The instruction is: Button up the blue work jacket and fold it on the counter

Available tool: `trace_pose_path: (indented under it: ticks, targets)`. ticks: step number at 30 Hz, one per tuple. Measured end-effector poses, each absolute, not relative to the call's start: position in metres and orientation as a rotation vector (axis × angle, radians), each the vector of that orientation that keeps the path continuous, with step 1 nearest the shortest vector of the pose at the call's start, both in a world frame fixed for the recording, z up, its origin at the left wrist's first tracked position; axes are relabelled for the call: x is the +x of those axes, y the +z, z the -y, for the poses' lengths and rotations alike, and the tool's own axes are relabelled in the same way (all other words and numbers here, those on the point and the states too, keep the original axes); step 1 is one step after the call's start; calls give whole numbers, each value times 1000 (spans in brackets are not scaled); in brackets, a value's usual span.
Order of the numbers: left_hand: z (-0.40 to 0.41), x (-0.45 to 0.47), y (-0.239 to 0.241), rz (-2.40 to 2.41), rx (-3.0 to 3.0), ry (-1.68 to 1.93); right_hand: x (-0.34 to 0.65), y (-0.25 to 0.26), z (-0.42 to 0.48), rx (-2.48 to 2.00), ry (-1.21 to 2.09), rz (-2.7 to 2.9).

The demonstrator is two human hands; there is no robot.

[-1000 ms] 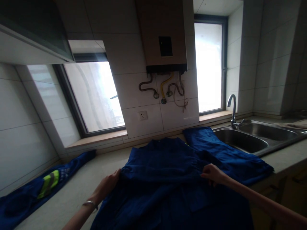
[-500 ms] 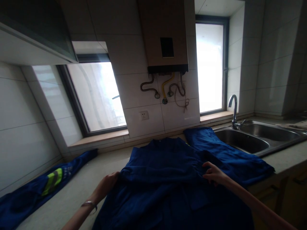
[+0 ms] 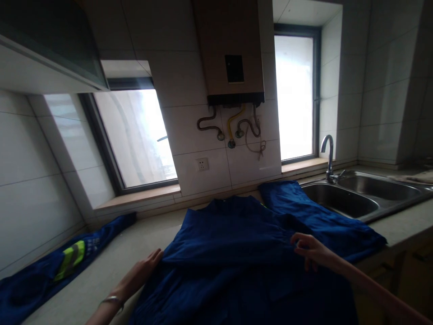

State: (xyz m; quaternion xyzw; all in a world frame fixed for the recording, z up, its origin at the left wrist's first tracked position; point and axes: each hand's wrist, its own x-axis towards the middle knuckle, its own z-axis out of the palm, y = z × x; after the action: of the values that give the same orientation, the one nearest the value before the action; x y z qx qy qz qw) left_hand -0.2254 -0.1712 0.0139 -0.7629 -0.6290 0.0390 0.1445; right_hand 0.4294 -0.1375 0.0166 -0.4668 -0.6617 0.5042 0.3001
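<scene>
A dark blue work jacket lies spread over the counter in front of me. Its collar points to the wall, and the lower part hangs in shadow toward me. At the jacket's left edge rests my left hand, fingers stretched out along the cloth, a bangle on the wrist. Over the right side hovers or lightly touches my right hand, its fingers loosely bent and apart; I cannot tell whether they contact the fabric. Beside it, a folded blue garment lies between the jacket and the sink.
On the left, a blue garment with a yellow-green reflective band lies along the counter. A double steel sink with a faucet is at the right. A water heater hangs on the tiled wall, above a socket.
My left hand has moved slightly left and down, its fingers straightening from a grip on the jacket's edge. My right hand has shifted slightly right. The jacket's upper layer looks smoother.
</scene>
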Motion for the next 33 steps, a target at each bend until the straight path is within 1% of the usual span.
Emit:
trace_pose_path:
  ticks: [2,4,11,15,19,23,25,29,33]
  targets:
    - [169,-228,13,1788,-2193,182,429,-4,139,-1308,1336,1792]
    - [166,-226,19,1758,-2195,235,428,-11,139,-1331,1311,1804]
    - [173,-190,41,1737,-2254,278,423,9,120,-1327,1282,1810]
    - [180,-186,40,1808,-2300,259,419,3,111,-1317,1183,1745]
    - [184,-190,41,1884,-2410,240,419,-6,110,-1327,1198,1843]
    - [181,-176,53,1951,-2428,206,414,6,111,-1394,1172,1913]
    - [177,-166,58,1960,-2439,170,411,17,113,-1414,1231,1900]
    - [163,-150,64,2093,-2299,1,411,34,121,-1323,1527,1915]
    - [142,-137,55,1934,-2235,-246,415,32,135,-1190,1600,1672]
